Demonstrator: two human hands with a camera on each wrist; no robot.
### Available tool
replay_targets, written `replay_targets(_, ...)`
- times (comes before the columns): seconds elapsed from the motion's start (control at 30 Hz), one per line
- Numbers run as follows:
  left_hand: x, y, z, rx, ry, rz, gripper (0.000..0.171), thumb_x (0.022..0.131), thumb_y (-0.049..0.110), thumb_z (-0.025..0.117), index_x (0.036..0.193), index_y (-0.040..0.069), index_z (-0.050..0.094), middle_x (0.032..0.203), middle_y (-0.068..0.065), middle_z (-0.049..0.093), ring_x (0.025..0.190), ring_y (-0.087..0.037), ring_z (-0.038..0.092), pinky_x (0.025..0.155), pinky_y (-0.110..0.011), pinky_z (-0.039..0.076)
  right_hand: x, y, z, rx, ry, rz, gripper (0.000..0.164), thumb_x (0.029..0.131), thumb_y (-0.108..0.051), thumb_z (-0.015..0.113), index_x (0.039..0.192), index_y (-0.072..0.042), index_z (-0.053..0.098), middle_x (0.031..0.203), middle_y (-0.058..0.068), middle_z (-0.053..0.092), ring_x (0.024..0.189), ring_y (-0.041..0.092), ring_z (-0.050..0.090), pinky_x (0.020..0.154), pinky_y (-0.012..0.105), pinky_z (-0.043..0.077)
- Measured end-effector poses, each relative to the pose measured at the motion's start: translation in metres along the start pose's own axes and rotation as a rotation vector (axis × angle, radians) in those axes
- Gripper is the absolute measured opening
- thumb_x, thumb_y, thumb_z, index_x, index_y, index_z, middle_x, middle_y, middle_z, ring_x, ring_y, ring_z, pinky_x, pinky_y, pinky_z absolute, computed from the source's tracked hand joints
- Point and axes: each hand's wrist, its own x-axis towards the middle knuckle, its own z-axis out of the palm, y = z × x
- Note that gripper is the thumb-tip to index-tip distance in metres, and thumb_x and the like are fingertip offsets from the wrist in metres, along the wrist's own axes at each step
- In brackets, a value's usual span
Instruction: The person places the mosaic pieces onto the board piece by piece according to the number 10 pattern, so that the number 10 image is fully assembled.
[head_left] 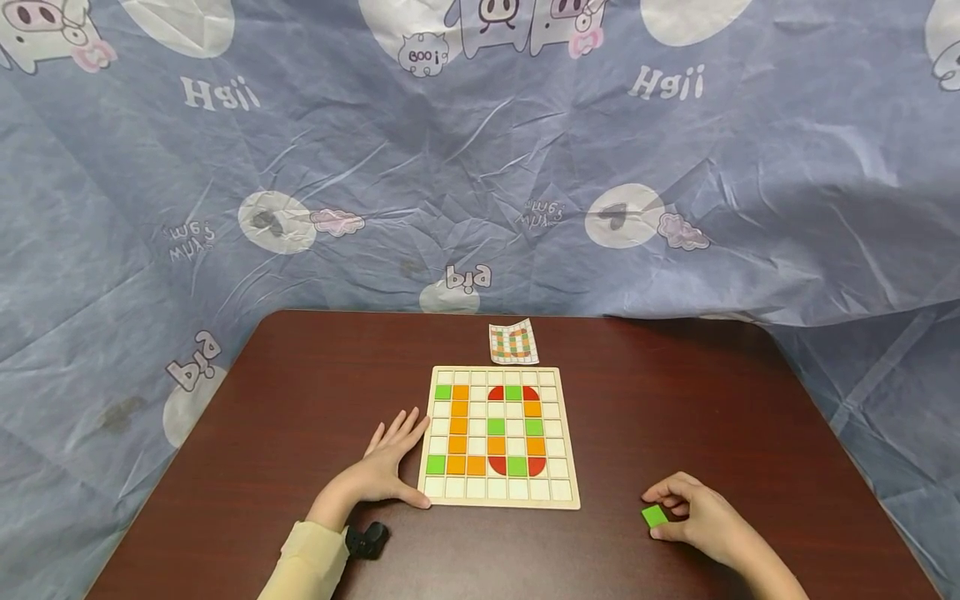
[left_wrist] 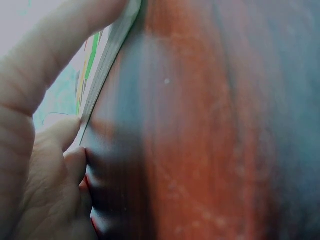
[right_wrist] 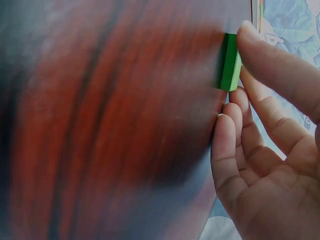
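A pale wooden grid board (head_left: 480, 497) lies on the table, with orange, green and red tiles in several of its squares. At the board's left edge my left hand (head_left: 382, 468) spreads its fingers, thumb at the lower left corner and fingertips along the side. The left wrist view shows the thumb (left_wrist: 30, 65) against the board's edge (left_wrist: 107, 60). To the right of the board, my right hand (head_left: 701, 517) pinches a green square tile (head_left: 655, 517) low over the table. In the right wrist view the thumb (right_wrist: 280, 65) is on the green tile (right_wrist: 229, 62).
Behind the board lies a small paper card (head_left: 513, 342) printted with a coloured grid pattern. The dark brown table (head_left: 675, 400) reaches back to a blue-grey printed cloth (head_left: 480, 167). A black device (head_left: 367, 540) is at the left wrist.
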Motion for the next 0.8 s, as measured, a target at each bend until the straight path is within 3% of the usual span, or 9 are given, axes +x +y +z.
replay_targets(0.37, 0.0, 0.0, 0.0, 0.003, 0.001, 0.0, 0.125, 0.066, 0.045, 0.09, 0.159, 0.012, 0.014, 0.166, -0.015, 0.0, 0.153, -0.037, -0.005, 0.12, -0.062, -0.005, 0.003, -0.005, 0.004, -0.024, 0.002, 0.037, 0.033, 0.07, -0.03, 0.086, 0.092, -0.017, 0.066, 0.089, -0.002, 0.052, 0.076, 0.001, 0.046, 0.065, 0.019, 0.045)
replay_targets(0.6, -0.001, 0.002, -0.001, 0.001, 0.001, 0.0, 0.125, 0.066, 0.044, 0.09, 0.159, 0.011, 0.014, 0.166, -0.015, 0.001, 0.153, -0.037, -0.005, 0.12, -0.061, -0.005, 0.01, -0.014, 0.007, 0.037, -0.011, 0.029, 0.026, 0.078, -0.026, 0.081, 0.092, -0.012, 0.066, 0.082, -0.001, 0.059, 0.07, 0.002, 0.051, 0.061, 0.02, 0.047)
replay_targets(0.8, -0.001, 0.003, -0.002, 0.005, 0.005, -0.004, 0.125, 0.065, 0.043, 0.091, 0.159, 0.012, 0.015, 0.166, -0.015, 0.001, 0.154, -0.037, -0.004, 0.12, -0.061, -0.005, 0.023, -0.028, 0.009, 0.07, 0.032, 0.068, 0.025, 0.08, -0.028, 0.08, 0.096, -0.012, 0.068, 0.084, -0.002, 0.064, 0.073, 0.004, 0.056, 0.064, 0.02, 0.05)
